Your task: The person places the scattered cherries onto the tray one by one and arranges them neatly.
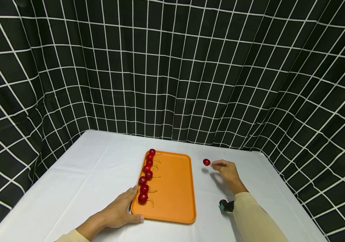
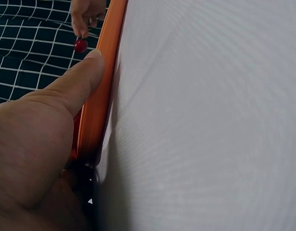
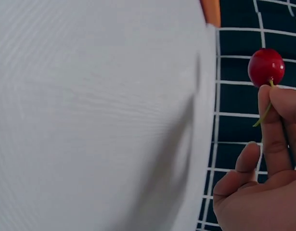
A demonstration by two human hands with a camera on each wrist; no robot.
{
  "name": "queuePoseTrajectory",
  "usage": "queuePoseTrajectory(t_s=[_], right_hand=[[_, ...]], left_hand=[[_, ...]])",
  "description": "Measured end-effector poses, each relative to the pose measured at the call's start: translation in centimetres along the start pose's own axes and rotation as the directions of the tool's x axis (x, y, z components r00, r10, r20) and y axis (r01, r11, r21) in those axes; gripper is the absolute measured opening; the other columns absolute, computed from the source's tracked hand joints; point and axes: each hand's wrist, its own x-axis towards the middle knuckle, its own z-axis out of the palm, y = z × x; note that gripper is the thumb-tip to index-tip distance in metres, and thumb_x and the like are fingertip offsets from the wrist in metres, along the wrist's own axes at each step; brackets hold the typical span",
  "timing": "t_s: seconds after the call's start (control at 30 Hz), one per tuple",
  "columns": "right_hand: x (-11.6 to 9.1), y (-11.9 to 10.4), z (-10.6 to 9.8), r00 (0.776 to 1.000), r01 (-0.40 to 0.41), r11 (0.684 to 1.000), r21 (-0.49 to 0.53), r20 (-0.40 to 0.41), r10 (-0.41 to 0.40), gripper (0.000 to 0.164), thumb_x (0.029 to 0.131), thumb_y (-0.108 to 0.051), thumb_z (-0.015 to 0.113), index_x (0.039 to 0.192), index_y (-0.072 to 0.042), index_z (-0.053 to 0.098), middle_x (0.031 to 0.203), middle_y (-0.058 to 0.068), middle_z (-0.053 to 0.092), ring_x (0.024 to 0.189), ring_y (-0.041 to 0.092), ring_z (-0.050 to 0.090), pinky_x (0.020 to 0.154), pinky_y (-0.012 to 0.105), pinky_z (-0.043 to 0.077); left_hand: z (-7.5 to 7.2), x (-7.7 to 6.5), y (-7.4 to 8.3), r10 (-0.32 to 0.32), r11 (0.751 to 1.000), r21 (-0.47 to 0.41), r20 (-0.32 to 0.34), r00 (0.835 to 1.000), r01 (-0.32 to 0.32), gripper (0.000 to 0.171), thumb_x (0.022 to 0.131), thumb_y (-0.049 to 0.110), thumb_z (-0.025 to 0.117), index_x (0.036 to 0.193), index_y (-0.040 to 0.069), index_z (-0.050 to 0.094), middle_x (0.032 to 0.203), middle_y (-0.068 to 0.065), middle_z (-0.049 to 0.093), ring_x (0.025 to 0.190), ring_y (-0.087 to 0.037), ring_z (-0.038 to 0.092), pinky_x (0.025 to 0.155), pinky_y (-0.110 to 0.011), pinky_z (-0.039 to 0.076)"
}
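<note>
An orange tray (image 1: 172, 181) lies on the table with a column of red cherries (image 1: 149, 174) along its left side, their green stems pointing mostly right. My left hand (image 1: 118, 208) rests at the tray's near left corner, thumb stretched along the front edge and fingers against the left edge. In the left wrist view the straight thumb (image 2: 80, 79) lies against the tray's orange rim (image 2: 102, 91). To the right of the tray, my right hand (image 1: 228, 173) pinches the green stem of a single cherry (image 3: 266, 67) between thumb and index finger, holding it above the table.
A white cloth (image 1: 99, 161) covers the table. Black curtains with a white grid (image 1: 160, 67) hang behind it and on both sides. A dark wrist device (image 1: 227, 205) sits at the right sleeve (image 1: 255, 218).
</note>
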Motion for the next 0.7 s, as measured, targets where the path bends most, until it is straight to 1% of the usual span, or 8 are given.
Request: queuePoseTrajectory(t_s=[0.13,0.27,0.4,0.5,0.7], right_hand=[[-0.3,-0.9,-0.5,1.0,0.012,0.998,0.061,0.011,-0.013,0.022,0.084,-0.009,0.075,0.102,0.004,0.072,0.094,0.006,0.071,0.092,0.017,0.06,0.086,0.034,0.045],[-1.1,-2.3,-0.5,0.999,0.035,0.995,0.096,0.025,-0.037,0.025,0.084,-0.01,0.076,0.104,0.005,0.071,0.094,0.005,0.071,0.091,0.016,0.061,0.086,0.033,0.046],[-2.0,-4.2,-0.1,0.996,0.071,0.988,0.134,0.036,-0.077,0.024,0.084,-0.007,0.075,0.103,0.007,0.07,0.091,0.006,0.071,0.09,0.017,0.063,0.084,0.029,0.048],[-2.7,-5.5,0.4,0.992,0.108,0.98,0.164,0.046,-0.117,0.021,0.084,-0.004,0.074,0.1,0.008,0.07,0.089,0.007,0.071,0.088,0.018,0.064,0.082,0.028,0.05],[-3.9,-7.7,1.6,0.977,0.186,0.972,0.142,0.077,-0.198,0.016,0.084,-0.005,0.075,0.096,0.005,0.073,0.09,0.009,0.07,0.087,0.022,0.059,0.077,0.032,0.048]], left_hand=[[0.0,0.0,0.1,0.002,1.0,-0.002,-0.003,1.0,-0.002,0.111,0.076,0.057,0.075,0.153,0.001,0.017,0.156,-0.023,0.015,0.14,-0.046,0.013,0.108,-0.065,0.012],[0.0,-0.1,0.2,-0.011,1.0,-0.004,0.001,1.0,0.011,0.112,0.076,0.057,0.075,0.153,0.001,0.017,0.156,-0.024,0.015,0.14,-0.046,0.013,0.108,-0.065,0.011],[0.0,-0.2,0.2,-0.008,1.0,0.008,-0.001,1.0,0.008,0.112,0.075,0.057,0.075,0.153,0.002,0.016,0.156,-0.024,0.015,0.14,-0.046,0.013,0.107,-0.066,0.011],[-0.1,-0.2,0.3,0.0,1.0,0.013,-0.005,1.0,0.0,0.112,0.075,0.056,0.075,0.153,0.001,0.016,0.156,-0.024,0.015,0.14,-0.047,0.013,0.107,-0.067,0.012],[-0.1,-0.3,0.3,-0.001,1.0,0.015,-0.004,1.0,0.001,0.112,0.075,0.056,0.075,0.153,0.0,0.017,0.155,-0.026,0.015,0.139,-0.048,0.014,0.107,-0.067,0.012]])
